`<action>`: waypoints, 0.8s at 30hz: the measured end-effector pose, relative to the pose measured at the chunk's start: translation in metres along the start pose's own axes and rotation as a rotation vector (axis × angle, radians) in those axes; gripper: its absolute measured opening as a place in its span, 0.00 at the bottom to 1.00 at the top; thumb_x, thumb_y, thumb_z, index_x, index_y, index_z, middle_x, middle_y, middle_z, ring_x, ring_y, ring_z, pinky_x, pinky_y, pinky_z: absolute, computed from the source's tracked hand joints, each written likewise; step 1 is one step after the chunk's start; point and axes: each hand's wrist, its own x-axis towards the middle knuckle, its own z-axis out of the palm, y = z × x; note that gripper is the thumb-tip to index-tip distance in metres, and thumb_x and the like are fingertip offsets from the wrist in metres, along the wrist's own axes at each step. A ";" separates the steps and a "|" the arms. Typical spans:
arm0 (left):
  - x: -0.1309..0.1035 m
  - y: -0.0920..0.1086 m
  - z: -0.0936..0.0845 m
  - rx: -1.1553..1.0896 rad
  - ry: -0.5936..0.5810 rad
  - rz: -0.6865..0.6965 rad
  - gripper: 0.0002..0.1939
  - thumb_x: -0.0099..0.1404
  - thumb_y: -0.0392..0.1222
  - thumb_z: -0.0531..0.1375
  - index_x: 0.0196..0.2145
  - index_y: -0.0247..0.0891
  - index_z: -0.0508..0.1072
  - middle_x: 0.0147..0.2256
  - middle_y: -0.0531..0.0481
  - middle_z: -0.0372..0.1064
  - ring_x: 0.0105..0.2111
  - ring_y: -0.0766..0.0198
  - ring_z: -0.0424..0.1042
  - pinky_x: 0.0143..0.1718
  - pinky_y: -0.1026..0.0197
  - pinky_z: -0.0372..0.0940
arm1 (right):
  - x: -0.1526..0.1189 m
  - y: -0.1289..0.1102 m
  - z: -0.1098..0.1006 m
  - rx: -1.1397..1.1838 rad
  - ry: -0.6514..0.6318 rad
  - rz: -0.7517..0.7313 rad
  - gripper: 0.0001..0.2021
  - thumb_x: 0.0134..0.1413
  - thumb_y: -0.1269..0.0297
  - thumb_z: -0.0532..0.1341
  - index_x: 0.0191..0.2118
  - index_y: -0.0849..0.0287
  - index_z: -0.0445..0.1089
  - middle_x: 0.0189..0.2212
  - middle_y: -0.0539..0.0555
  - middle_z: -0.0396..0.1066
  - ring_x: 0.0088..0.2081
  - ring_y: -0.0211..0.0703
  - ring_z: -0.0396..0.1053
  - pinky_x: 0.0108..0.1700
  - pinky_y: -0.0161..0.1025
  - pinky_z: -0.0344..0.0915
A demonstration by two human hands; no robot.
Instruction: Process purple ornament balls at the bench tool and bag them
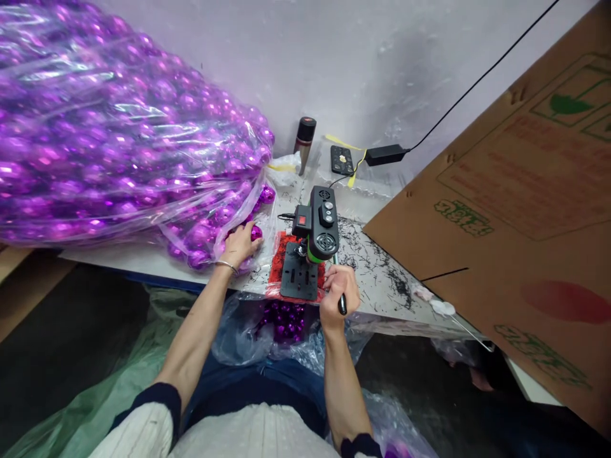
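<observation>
My left hand (241, 245) reaches into the mouth of a clear plastic bag, its thumb and fingers around a shiny purple ball ornament (256, 233). More purple balls lie in the bag beside that hand. My right hand (340, 291) is wrapped round a black-ended handle (342, 305), just right of a small black machine (324, 222). The handle's other end is partly hidden by my fingers. On the machine are round vents, knobs and a red switch (302, 220); its slotted black base plate (299, 273) rests on a red sheet (277, 270).
A huge clear bag of purple balls (119, 127) fills the left. At the back stand a spray can (305, 137), a phone-like black object (342, 159) and a power adapter (386, 154). A large cardboard box (515, 210) leans at right. Below the table edge, purple balls (284, 321) sit in plastic.
</observation>
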 end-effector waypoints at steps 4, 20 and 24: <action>-0.014 0.001 -0.005 -0.634 0.041 0.061 0.34 0.65 0.46 0.72 0.66 0.39 0.72 0.62 0.38 0.75 0.62 0.43 0.76 0.68 0.41 0.68 | 0.001 0.000 -0.002 0.001 -0.018 -0.010 0.21 0.78 0.65 0.52 0.27 0.53 0.62 0.26 0.47 0.68 0.30 0.38 0.70 0.35 0.39 0.64; -0.113 0.017 0.077 -1.286 -0.261 -0.095 0.34 0.64 0.51 0.75 0.64 0.42 0.73 0.54 0.44 0.79 0.50 0.53 0.82 0.54 0.51 0.79 | 0.012 -0.007 -0.005 -0.022 -0.047 -0.007 0.20 0.77 0.67 0.52 0.28 0.53 0.63 0.24 0.47 0.68 0.30 0.38 0.71 0.34 0.39 0.65; -0.105 0.015 0.093 -0.797 -0.027 0.183 0.32 0.63 0.51 0.74 0.61 0.42 0.74 0.58 0.41 0.75 0.61 0.46 0.76 0.65 0.43 0.71 | 0.010 -0.006 -0.006 -0.018 -0.055 -0.008 0.19 0.76 0.68 0.52 0.29 0.53 0.63 0.25 0.47 0.67 0.30 0.38 0.70 0.35 0.38 0.65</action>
